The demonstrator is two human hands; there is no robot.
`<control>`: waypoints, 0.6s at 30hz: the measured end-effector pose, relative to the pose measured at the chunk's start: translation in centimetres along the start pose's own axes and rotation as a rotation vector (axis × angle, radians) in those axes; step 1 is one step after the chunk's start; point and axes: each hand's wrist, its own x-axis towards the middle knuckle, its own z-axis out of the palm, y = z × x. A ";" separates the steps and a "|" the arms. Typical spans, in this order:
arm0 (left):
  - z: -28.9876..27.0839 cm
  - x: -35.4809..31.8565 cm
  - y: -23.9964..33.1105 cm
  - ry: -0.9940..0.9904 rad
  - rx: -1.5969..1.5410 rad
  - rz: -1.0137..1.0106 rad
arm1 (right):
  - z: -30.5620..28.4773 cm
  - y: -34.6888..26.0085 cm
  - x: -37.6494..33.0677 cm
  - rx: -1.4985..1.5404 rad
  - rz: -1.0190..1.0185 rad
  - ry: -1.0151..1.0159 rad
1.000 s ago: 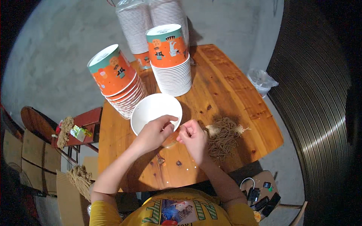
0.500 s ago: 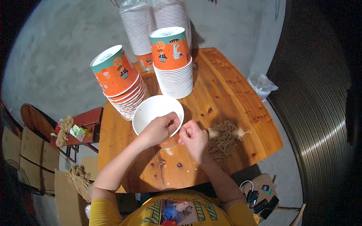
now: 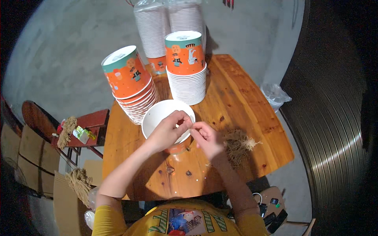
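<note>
An open paper cup (image 3: 159, 114), white inside and orange outside, stands on the wooden table (image 3: 244, 106) in front of me. My left hand (image 3: 170, 131) rests over its near rim, fingers pinched together. My right hand (image 3: 207, 138) is just to the right of the rim, fingertips meeting those of the left hand. They seem to pinch a thin strand, too small to make out. A tuft of dry brown fibres (image 3: 239, 144) lies on the table right of my right hand.
Two stacks of orange paper cups stand behind the open cup: one leaning (image 3: 130, 84), one upright (image 3: 187, 67). Wrapped white cup stacks (image 3: 167, 27) rise at the table's far edge. A red stool with fibre bundles (image 3: 78, 131) stands left. A plastic bag (image 3: 274, 94) lies on the floor right.
Both hands have stayed together at the cup's near rim; the left hand has moved slightly further over the rim. The view has shifted a little.
</note>
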 end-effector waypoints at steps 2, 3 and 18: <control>0.0 0.0 -0.1 -0.026 -0.110 -0.086 | 0.1 0.6 0.7 0.097 0.018 -0.020; 0.1 0.0 -1.0 -0.036 -0.177 -0.052 | 0.2 0.4 0.8 0.093 0.013 -0.027; 0.9 0.6 -2.1 -0.206 -0.533 -0.261 | -1.1 -0.6 0.5 0.201 0.241 -0.053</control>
